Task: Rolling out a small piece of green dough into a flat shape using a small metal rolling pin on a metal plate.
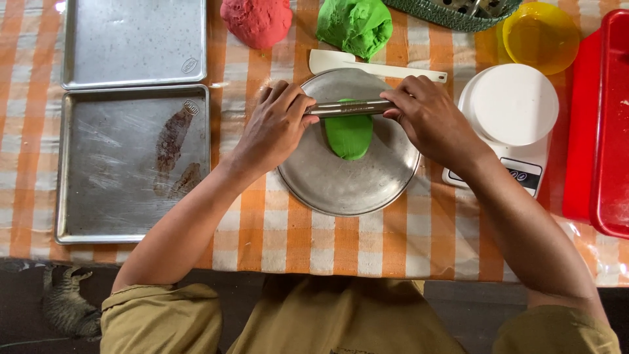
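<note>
A flattened oval of green dough (348,136) lies on a round metal plate (347,183) in the middle of the table. A thin metal rolling pin (349,108) rests across the far end of the dough. My left hand (275,124) grips the pin's left end and my right hand (429,115) grips its right end. Both hands sit over the plate's rim.
Two metal baking trays (134,42) (131,164) lie at the left. A red dough lump (257,21), a green dough lump (354,26) and a white spatula (373,65) lie beyond the plate. A white kitchen scale (511,118), yellow bowl (538,36) and red tray (606,124) stand right. A cat (65,301) lies on the floor.
</note>
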